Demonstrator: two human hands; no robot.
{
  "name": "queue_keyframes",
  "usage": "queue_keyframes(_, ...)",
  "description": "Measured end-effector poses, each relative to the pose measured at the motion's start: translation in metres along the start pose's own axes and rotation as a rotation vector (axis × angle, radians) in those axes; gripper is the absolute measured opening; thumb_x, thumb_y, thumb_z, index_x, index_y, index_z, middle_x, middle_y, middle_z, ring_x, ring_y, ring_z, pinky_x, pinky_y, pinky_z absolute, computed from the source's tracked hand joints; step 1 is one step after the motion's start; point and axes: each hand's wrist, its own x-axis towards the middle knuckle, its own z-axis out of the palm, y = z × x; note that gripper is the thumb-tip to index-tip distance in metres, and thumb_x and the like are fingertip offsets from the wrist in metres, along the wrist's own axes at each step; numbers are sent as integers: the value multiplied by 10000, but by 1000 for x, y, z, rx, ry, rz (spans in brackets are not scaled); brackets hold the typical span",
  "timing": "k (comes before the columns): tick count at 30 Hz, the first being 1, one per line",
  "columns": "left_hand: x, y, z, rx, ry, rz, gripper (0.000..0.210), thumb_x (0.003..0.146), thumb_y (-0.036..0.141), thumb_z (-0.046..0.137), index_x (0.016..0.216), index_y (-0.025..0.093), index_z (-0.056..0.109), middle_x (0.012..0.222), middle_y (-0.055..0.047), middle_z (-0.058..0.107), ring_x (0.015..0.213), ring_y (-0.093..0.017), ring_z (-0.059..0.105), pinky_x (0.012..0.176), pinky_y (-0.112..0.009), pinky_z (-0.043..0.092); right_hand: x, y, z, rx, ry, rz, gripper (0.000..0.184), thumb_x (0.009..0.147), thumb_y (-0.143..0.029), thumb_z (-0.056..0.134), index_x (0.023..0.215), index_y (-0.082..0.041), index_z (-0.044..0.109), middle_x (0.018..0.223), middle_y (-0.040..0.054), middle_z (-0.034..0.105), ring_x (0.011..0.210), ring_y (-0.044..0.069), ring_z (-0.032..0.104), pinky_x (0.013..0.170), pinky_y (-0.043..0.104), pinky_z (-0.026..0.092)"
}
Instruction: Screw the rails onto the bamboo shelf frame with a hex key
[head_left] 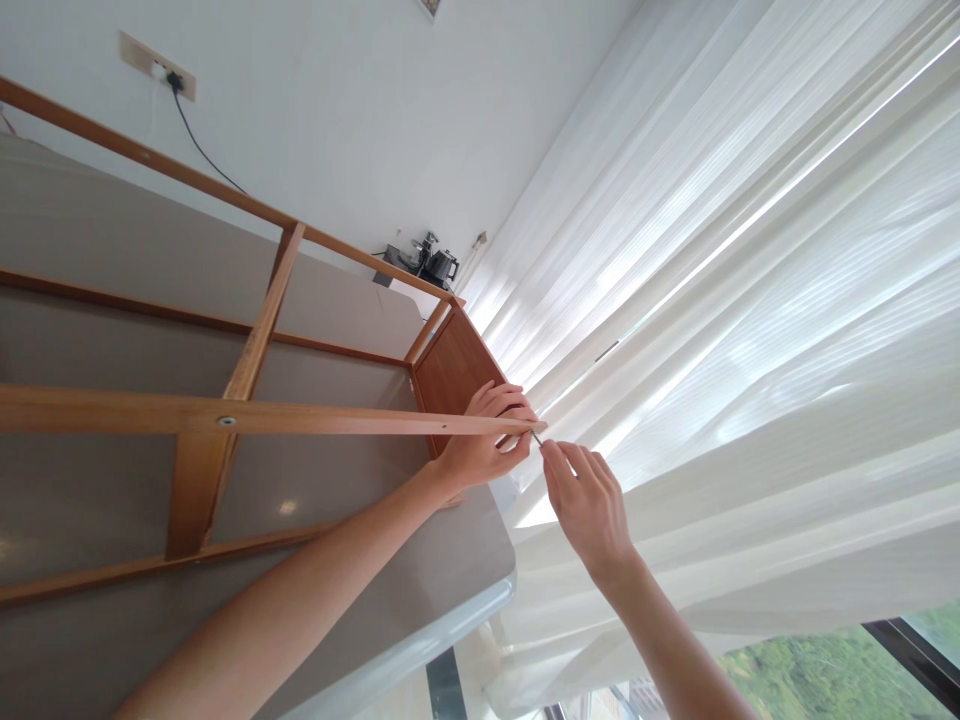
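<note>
A wooden frame (322, 418) of rails and crosspieces stands on a grey tabletop (450, 560), with a brown panel (454, 362) at its right end. My left hand (484, 440) is wrapped round the right end of the top rail, thumb below and fingers behind it. Just right of that corner, my right hand (589, 500) pinches a thin metal piece (536, 438) whose tip meets the rail's end. Whether it is a screw or a hex key I cannot tell, as the fingertips hide most of it. A bolt head (226, 421) sits in the rail further left.
White curtains (720, 330) hang close on the right, behind my right hand. A dark kettle (441, 265) stands with other items beyond the frame. On the wall is a socket strip (157, 66) with a black cable. Greenery (817, 670) shows through a window at lower right.
</note>
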Motion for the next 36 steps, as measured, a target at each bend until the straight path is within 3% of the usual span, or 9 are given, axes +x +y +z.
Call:
queue_keyframes(4,0,0,0,3,-4,-12,203,888,167,579,1052,266,644,1134,-38,677,1288,-240,562,1186,-509,370,1,3,-2,-46,-6,-71,185,993,-39,515,1101,-178,571,860,61,683,728,182,606,673,329,431)
queue_keyframes(10,1,0,-2,12,-3,6,194,892,169,581,1052,260,645,1124,-42,678,1286,-239,566,1188,-501,371,-1,3,3,43,7,6,158,1004,-74,538,1108,-187,572,856,48,678,730,177,601,685,325,440)
queue_keyframes(19,2,2,-1,2,13,8,191,892,159,576,1047,257,631,1127,-43,679,1282,-230,566,1185,-502,378,1,0,2,61,-2,9,136,1010,-84,518,1062,-183,595,806,41,654,680,174,562,687,324,428)
queue_keyframes(22,2,1,-1,-8,11,4,208,887,160,576,1058,264,629,1136,-38,681,1275,-229,573,1180,-508,384,2,-6,3,216,-29,146,147,1039,-148,476,1018,-193,614,782,28,638,657,164,545,675,313,441)
queue_keyframes(26,1,1,-2,-11,1,0,233,872,156,578,1069,268,631,1132,-39,683,1279,-236,570,1187,-520,373,5,-16,3,514,-104,447,228,1052,-312,473,928,-218,640,784,16,656,641,149,550,598,273,453)
queue_keyframes(30,2,0,-2,-10,-11,19,264,849,138,583,1077,263,628,1128,-43,682,1273,-240,568,1196,-530,355,11,-21,-2,823,-192,671,321,1029,-457,494,889,-224,664,768,22,689,710,174,655,547,255,455)
queue_keyframes(33,2,0,-1,-4,5,26,253,858,136,585,1076,256,628,1114,-42,685,1264,-236,573,1190,-521,363,13,-21,-4,1001,-236,778,359,1004,-529,513,916,-220,674,765,27,697,750,198,702,550,257,464)
queue_keyframes(36,1,0,0,3,-3,22,240,872,146,582,1076,261,633,1136,-41,683,1280,-239,566,1195,-516,360,13,-19,-5,1044,-250,798,356,998,-537,526,928,-218,668,774,21,700,761,193,705,618,262,487)
